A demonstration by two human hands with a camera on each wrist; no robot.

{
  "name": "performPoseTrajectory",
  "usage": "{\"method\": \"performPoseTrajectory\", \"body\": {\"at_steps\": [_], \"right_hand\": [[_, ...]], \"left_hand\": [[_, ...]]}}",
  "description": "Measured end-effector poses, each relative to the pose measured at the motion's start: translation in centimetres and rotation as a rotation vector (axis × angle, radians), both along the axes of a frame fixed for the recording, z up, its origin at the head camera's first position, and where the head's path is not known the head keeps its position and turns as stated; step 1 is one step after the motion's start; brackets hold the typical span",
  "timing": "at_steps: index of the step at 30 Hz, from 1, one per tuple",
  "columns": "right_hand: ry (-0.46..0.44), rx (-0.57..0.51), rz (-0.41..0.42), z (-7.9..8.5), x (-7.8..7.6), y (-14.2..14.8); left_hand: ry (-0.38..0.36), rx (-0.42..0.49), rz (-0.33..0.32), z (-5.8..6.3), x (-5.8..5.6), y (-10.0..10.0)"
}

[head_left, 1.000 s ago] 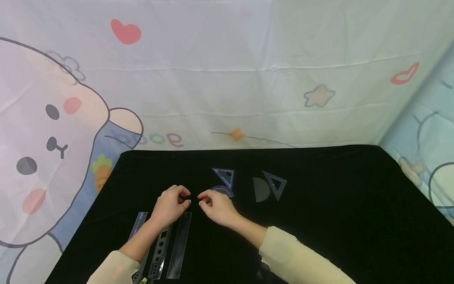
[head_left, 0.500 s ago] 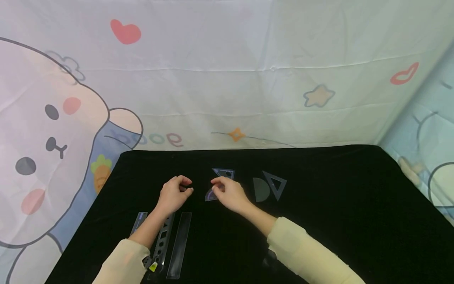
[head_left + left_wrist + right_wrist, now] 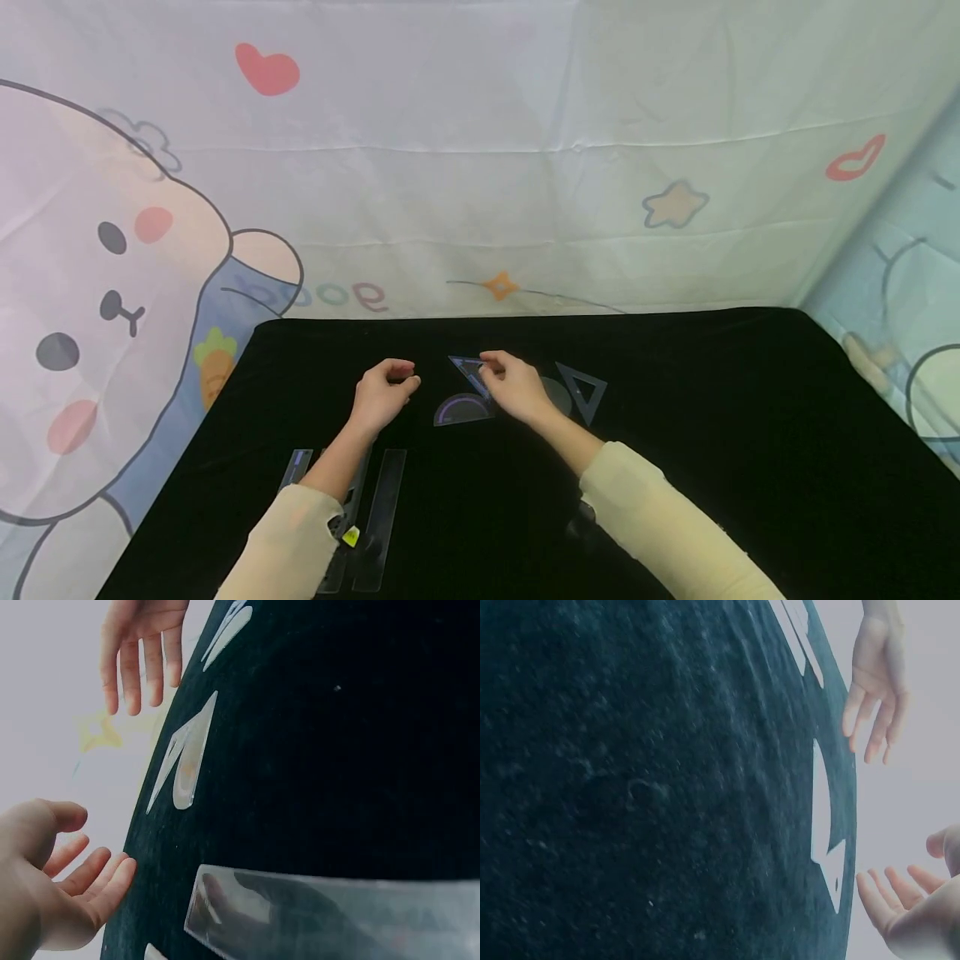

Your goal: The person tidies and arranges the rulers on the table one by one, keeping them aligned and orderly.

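Note:
My left hand (image 3: 384, 393) is raised over the black cloth with loosely bent fingers, holding nothing. The left wrist view shows the same hand (image 3: 60, 889) with its fingers spread apart. My right hand (image 3: 517, 387), also holding nothing, overlaps a blue-marked set square (image 3: 467, 368) and a clear half-round protractor (image 3: 557, 392) in the head view. Relaxed fingers of this hand (image 3: 922, 911) show in the right wrist view. Just left of it lies a protractor with a purple arc (image 3: 462, 410). Another set square (image 3: 596, 394) lies to the right, beside the half-round protractor.
A clear ruler (image 3: 381, 521) lies at the front left. Next to it, a ruler with cut-out shapes (image 3: 358, 487) and a blue-marked ruler (image 3: 296, 468) are partly hidden by my left arm. A printed cloth (image 3: 480, 167) hangs behind the table.
Both hands have moved away from me and apart, the right one shifting right. The purple-arc protractor is uncovered, while the half-round one is now partly covered. The drawing tools have not moved.

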State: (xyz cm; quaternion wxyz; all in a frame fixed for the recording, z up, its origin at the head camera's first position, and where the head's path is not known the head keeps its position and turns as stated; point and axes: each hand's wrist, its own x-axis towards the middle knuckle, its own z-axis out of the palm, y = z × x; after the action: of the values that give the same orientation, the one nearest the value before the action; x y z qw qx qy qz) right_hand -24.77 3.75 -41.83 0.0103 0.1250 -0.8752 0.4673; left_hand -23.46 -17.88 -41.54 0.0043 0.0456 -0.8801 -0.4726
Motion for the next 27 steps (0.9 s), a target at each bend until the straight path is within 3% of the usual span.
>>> {"method": "performPoseTrajectory", "body": {"at_steps": [5,16,27], "right_hand": [[-0.049,-0.019,-0.046,-0.1,-0.9,0.6],[-0.332,-0.25,-0.076,-0.8,-2.1,1.2],[-0.452,-0.433,-0.095,-1.5,-2.8,1.4]], "left_hand": [[-0.063,0.14,0.04,-0.1,-0.6,0.6],[-0.198,0.42,0.112,-0.5,-2.2,2.2],[-0.264,0.566,0.177,-0.8,-3.6,4.0]]}}
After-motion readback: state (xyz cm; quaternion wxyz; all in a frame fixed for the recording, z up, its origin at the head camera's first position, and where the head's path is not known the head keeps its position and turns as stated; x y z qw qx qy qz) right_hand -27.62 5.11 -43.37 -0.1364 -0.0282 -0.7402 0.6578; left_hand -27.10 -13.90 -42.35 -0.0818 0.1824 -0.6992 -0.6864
